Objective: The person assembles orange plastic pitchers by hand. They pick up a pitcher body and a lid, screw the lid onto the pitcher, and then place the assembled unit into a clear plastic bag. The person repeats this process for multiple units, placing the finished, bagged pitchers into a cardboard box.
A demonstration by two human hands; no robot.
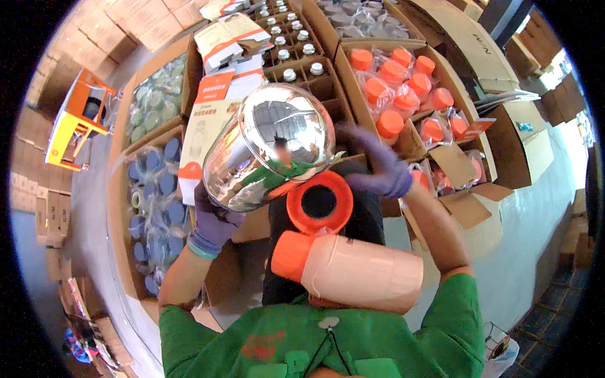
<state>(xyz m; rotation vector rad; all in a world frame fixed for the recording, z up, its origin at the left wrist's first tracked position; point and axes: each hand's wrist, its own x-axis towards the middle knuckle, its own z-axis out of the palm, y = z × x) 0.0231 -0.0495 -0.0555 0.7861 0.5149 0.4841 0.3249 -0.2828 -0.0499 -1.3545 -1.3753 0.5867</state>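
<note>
A large mirror-bright silver vacuum-flask liner [265, 148] is tilted up in front of me. My left hand [217, 217], in a purple glove, grips its lower left end, with part of the fingers hidden behind it. My right hand [378, 165], also gloved in purple, is just right of the liner, fingers spread and slightly blurred, holding nothing. Below the liner an orange ring-shaped part [345, 201] with a dark round centre rests at my lap. Across my lap lies a pale peach flask body [365, 271], its orange end [291, 255] toward the left.
Ahead stands a divided carton [324, 94] of silver-necked liners, with printed cardboard sheets [211, 116] beside it. Bagged orange-capped flasks [406, 97] fill a right-hand carton; bagged blue-lidded items [151, 189] fill one at left. An orange-yellow cart [74, 123] stands farther left.
</note>
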